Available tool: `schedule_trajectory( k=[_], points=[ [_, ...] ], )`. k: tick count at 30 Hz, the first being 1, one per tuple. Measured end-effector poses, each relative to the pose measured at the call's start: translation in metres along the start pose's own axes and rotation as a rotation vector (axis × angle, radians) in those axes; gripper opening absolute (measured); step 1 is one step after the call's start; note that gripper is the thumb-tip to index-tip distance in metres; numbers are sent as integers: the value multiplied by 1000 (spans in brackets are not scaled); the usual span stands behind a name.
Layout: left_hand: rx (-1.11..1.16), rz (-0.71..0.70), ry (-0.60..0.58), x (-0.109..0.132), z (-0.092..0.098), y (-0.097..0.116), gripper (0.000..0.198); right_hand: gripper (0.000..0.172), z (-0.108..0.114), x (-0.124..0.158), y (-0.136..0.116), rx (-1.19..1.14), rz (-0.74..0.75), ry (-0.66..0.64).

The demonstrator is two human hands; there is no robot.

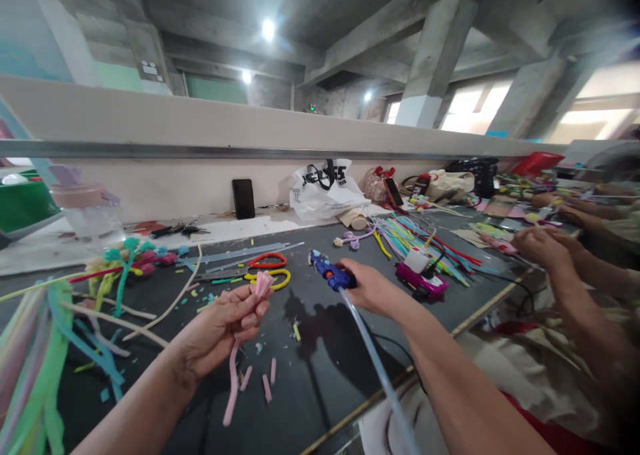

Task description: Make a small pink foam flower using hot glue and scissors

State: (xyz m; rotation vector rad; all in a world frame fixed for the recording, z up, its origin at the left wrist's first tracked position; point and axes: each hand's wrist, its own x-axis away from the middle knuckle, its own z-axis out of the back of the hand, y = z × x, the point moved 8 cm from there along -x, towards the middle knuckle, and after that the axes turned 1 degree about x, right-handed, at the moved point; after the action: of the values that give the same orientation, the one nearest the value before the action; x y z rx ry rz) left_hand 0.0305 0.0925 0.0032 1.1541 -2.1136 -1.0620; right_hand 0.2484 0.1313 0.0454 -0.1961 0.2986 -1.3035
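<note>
My left hand [230,321] pinches a small pink flower [264,284] of fuzzy pipe cleaner between thumb and fingers. Below that hand hangs or lies a longer pink pipe cleaner [231,385], and short cut pink pieces [267,387] are on the dark table. In my right hand [370,285] is a blue hot glue gun [332,273], its nozzle pointing away to the upper left. A long translucent glue stick [375,358] sticks out of its back. Scissors [270,276] with red and yellow handles lie just beyond my left hand.
Bundled pipe cleaners [30,368] and finished coloured flowers [131,258] lie at the left. More pipe cleaners [420,235] and a purple device with a white plug [423,278] are right of the glue gun. A phone [243,199] leans on the back wall. Co-workers' hands [545,245] are at right.
</note>
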Motion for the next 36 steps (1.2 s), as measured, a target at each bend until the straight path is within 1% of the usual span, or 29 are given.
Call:
schedule_trajectory(
  k=[2, 5, 6, 8, 9, 11, 14, 17, 19, 23, 26, 28, 31, 36],
  points=[
    [-14, -9, 4, -1, 0, 1, 17, 31, 5, 0, -4, -124, 19, 59],
    [-17, -39, 15, -1, -1, 2, 17, 31, 12, 4, -13, -363, 98, 180],
    [-17, -56, 24, -1, -1, 4, 16, 31, 14, 6, -18, -398, 136, 223],
    [-19, -93, 49, -1, 0, 6, 14, 27, 17, 12, -30, -390, 210, 279],
    [-22, -110, 64, -2, 1, 7, 14, 24, 17, 15, -37, -380, 253, 284],
    [-27, -141, 94, -2, 4, 9, 13, 19, 15, 21, -54, -370, 356, 255],
    [-27, -171, 136, -3, 8, 12, 15, 17, 12, 30, -77, -354, 524, 209],
    [-21, -189, 176, -3, 12, 14, 17, 14, 8, 37, -89, -318, 621, 196],
    [-18, -206, 178, -2, 12, 15, 15, 14, 5, 39, -94, -279, 635, 178],
    [-15, -224, 154, -1, 10, 16, 15, 12, -1, 39, -99, -186, 602, 135],
    [-23, -225, 164, -2, 9, 17, 16, 10, -2, 39, -102, -141, 592, 121],
    [-25, -219, 173, -2, 9, 17, 16, 8, -3, 39, -102, -130, 589, 113],
    [-22, -222, 155, -2, 7, 17, 16, 6, -4, 38, -101, -139, 579, 103],
    [-25, -224, 130, -2, 5, 17, 16, 9, -8, 35, -98, -142, 560, 111]
  ],
)
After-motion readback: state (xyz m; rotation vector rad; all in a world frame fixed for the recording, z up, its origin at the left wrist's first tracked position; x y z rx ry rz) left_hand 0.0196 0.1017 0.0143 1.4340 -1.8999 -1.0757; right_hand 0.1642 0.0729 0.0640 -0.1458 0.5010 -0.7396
